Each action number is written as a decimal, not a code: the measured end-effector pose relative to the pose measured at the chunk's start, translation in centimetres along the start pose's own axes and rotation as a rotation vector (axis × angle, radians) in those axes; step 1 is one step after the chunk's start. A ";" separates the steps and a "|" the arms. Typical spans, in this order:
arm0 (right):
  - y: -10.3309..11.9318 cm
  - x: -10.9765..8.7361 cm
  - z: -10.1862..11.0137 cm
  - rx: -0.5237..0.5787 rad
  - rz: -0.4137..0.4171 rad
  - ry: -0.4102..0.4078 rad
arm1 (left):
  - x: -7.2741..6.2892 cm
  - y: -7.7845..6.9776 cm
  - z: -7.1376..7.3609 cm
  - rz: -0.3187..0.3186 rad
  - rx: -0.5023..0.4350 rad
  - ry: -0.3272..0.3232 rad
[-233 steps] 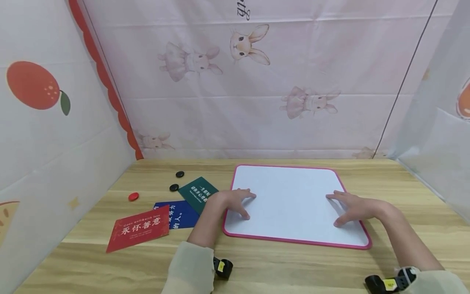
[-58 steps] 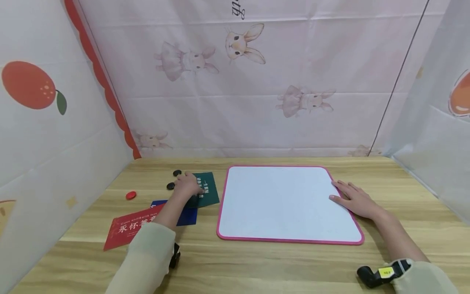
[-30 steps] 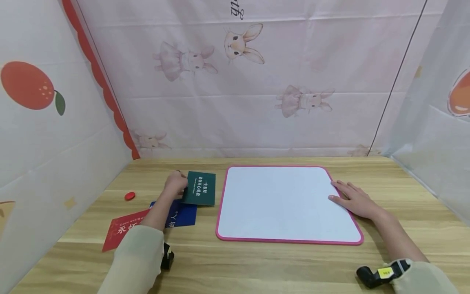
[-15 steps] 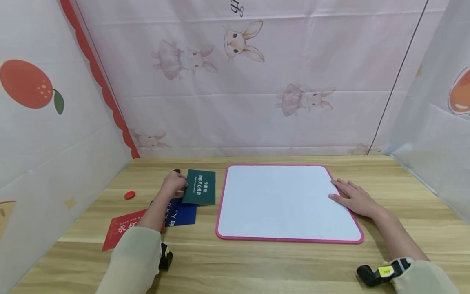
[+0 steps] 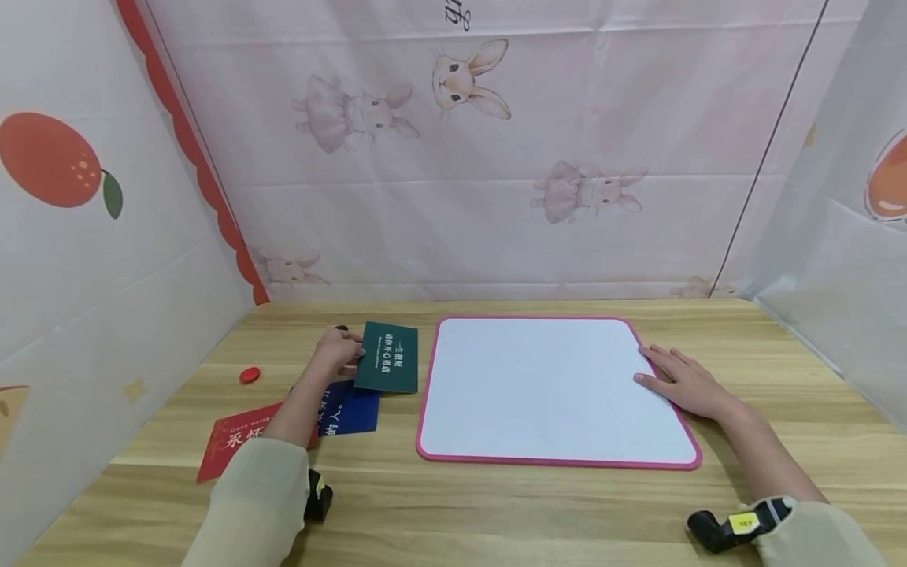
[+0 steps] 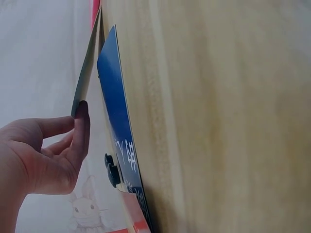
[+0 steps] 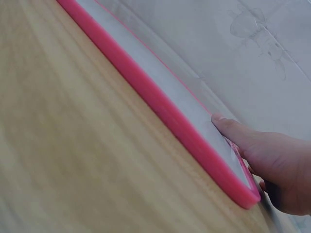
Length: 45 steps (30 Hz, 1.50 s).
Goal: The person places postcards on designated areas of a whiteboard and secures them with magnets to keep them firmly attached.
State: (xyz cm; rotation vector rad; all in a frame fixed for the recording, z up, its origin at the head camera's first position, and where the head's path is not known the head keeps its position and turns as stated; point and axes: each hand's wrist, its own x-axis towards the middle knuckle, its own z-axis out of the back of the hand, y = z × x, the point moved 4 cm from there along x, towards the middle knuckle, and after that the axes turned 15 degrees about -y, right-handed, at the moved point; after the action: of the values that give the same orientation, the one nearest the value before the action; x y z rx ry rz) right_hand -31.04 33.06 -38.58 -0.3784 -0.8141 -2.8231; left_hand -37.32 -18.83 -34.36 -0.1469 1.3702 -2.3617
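Note:
In the head view my left hand [image 5: 338, 352] pinches a dark green card [image 5: 388, 358] with pale lettering by its left edge. The left wrist view shows thumb and fingers on either face of that card [image 6: 86, 73], which tilts up off the table. Partly below it lies a blue card [image 5: 357, 413], and a red card [image 5: 237, 437] overlaps the blue one, half covered by my left forearm. My right hand [image 5: 687, 383] rests on the right edge of a pink-rimmed whiteboard [image 5: 546, 390], fingers extended and thumb on the white surface.
A red round magnet-like disc [image 5: 249, 375] lies left of the cards. Black discs [image 6: 113, 174] sit behind the blue card, mostly hidden by my left hand in the head view. Printed cloth walls [image 5: 425, 205] enclose the wooden table [image 5: 510, 512] at the back and sides.
My left hand has gone from the whiteboard to the green card, turned it straighter, and now raises it slightly. My right hand moved onto the board's right edge, then stayed still.

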 end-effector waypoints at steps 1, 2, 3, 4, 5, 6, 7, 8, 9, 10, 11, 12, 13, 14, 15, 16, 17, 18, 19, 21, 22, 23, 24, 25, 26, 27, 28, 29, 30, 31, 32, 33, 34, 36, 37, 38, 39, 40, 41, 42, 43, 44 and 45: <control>0.0 0.0 0.0 -0.001 0.000 0.001 | 0.0 0.0 0.0 -0.001 -0.007 0.002; 0.0 0.0 0.0 -0.002 0.000 0.000 | -0.1 0.0 0.0 0.002 -0.014 0.001; 0.0 0.0 -0.1 -0.002 0.000 0.000 | -0.1 -0.1 0.0 0.002 -0.017 0.003; -0.1 0.0 -0.1 -0.002 -0.001 0.000 | -0.2 -0.1 0.0 0.002 -0.019 0.005; -0.1 0.0 -0.1 0.000 -0.001 0.000 | -0.2 -0.1 0.0 0.000 -0.020 0.008; -0.2 0.0 -0.1 0.001 -0.001 -0.001 | -0.2 -0.1 0.0 0.004 -0.021 0.007; -0.2 0.0 -0.2 0.001 -0.001 -0.002 | -0.2 -0.1 0.0 0.009 -0.023 0.008; -0.3 0.0 -0.2 0.001 -0.001 -0.003 | -0.2 -0.1 0.0 0.014 -0.026 0.008; -0.3 0.0 -0.2 0.001 0.000 -0.004 | -0.1 -0.1 0.0 0.016 -0.027 0.009; -0.4 0.0 -0.3 0.001 0.000 -0.004 | -0.1 0.0 0.0 0.016 -0.028 0.011; -0.4 0.0 -0.3 0.001 0.001 -0.005 | -0.1 0.0 0.0 0.017 -0.029 0.010; -0.4 0.1 -0.3 -0.001 0.002 -0.005 | 0.0 0.1 0.0 0.021 -0.030 0.008; -0.5 0.1 -0.3 -0.002 0.002 -0.004 | 0.0 0.1 0.0 0.020 -0.030 0.010; -0.5 0.1 -0.3 -0.001 0.002 -0.005 | 0.0 0.1 0.0 0.015 -0.029 0.010; -0.4 0.1 -0.3 -0.001 0.004 -0.005 | 0.0 0.2 0.0 0.009 -0.028 0.012; -0.4 0.1 -0.3 0.000 0.003 -0.005 | 0.0 0.1 0.0 0.006 -0.026 0.014; -0.4 0.1 -0.3 0.002 0.002 -0.005 | -0.1 0.1 -0.1 0.005 -0.026 0.017; -0.4 0.1 -0.3 0.002 0.002 -0.006 | -0.1 0.1 -0.2 0.011 -0.029 0.018; -0.4 0.1 -0.3 0.001 0.002 -0.007 | -0.2 0.1 -0.2 0.014 -0.031 0.021; -0.5 0.1 -0.2 -0.001 0.003 -0.009 | -0.3 0.0 -0.3 0.024 -0.034 0.024; -0.5 0.1 -0.3 -0.003 0.002 -0.009 | -0.4 0.0 -0.4 0.033 -0.035 0.023; -0.6 0.1 -0.3 -0.005 0.001 -0.009 | -0.5 -0.1 -0.4 0.038 -0.036 0.022; -0.6 0.1 -0.3 -0.006 0.001 -0.009 | -0.5 -0.1 -0.5 0.040 -0.036 0.019; -0.7 0.1 -0.3 -0.005 0.001 -0.009 | -0.6 -0.2 -0.5 0.036 -0.035 0.018; -0.7 0.1 -0.4 -0.003 0.000 -0.008 | -0.7 -0.2 -0.5 0.030 -0.035 0.017; -0.7 0.1 -0.4 -0.004 0.000 -0.008 | -0.7 -0.3 -0.6 0.016 -0.038 0.019; -0.8 0.1 -0.4 -0.004 -0.001 -0.008 | -0.8 -0.3 -0.7 0.003 -0.042 0.021; -0.8 0.1 -0.4 -0.004 0.000 -0.008 | -0.8 -0.4 -0.7 -0.016 -0.043 0.029; -0.8 0.1 -0.4 -0.005 0.001 -0.008 | -0.9 -0.5 -0.8 -0.031 -0.047 0.036; -0.8 0.1 -0.4 -0.007 0.003 -0.007 | -1.0 -0.5 -0.9 -0.044 -0.051 0.042; -0.8 0.1 -0.4 -0.011 0.003 -0.007 | -1.1 -0.6 -1.0 -0.052 -0.056 0.048; -0.8 0.2 -0.4 -0.014 0.005 -0.006 | -1.2 -0.6 -1.1 -0.060 -0.060 0.054; -0.8 0.2 -0.4 -0.015 0.005 -0.005 | -1.2 -0.7 -1.2 -0.061 -0.059 0.057; -0.7 0.2 -0.4 -0.015 0.004 -0.003 | -1.4 -0.8 -1.3 -0.059 -0.062 0.061; -0.7 0.2 -0.4 -0.016 0.003 -0.002 | -1.4 -0.9 -1.4 -0.058 -0.063 0.063; -0.7 0.2 -0.4 -0.015 0.002 -0.002 | -1.5 -0.9 -1.4 -0.056 -0.066 0.066; -0.7 0.2 -0.4 -0.015 0.002 -0.002 | -1.5 -1.0 -1.5 -0.058 -0.069 0.071; -0.7 0.2 -0.4 -0.014 0.001 -0.002 | -1.5 -1.0 -1.6 -0.056 -0.072 0.073; -0.6 0.2 -0.4 -0.012 0.000 -0.002 | -1.5 -1.0 -1.7 -0.057 -0.077 0.076; -0.6 0.2 -0.4 -0.011 0.000 -0.002 | -1.5 -1.0 -1.8 -0.054 -0.083 0.076; -0.6 0.2 -0.4 -0.010 -0.001 -0.001 | -1.5 -1.1 -2.0 -0.050 -0.087 0.077; -0.5 0.1 -0.3 -0.008 -0.002 0.000 | -1.5 -1.1 -2.1 -0.049 -0.091 0.078; -0.5 0.1 -0.3 -0.007 -0.003 0.001 | -1.5 -1.1 -2.2 -0.051 -0.094 0.079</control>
State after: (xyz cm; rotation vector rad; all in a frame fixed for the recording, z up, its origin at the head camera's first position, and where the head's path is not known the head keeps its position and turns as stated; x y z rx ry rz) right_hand -31.36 33.31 -39.05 -0.3778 -0.8047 -2.8295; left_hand -36.87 -15.92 -34.40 -0.1176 1.5324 -2.3688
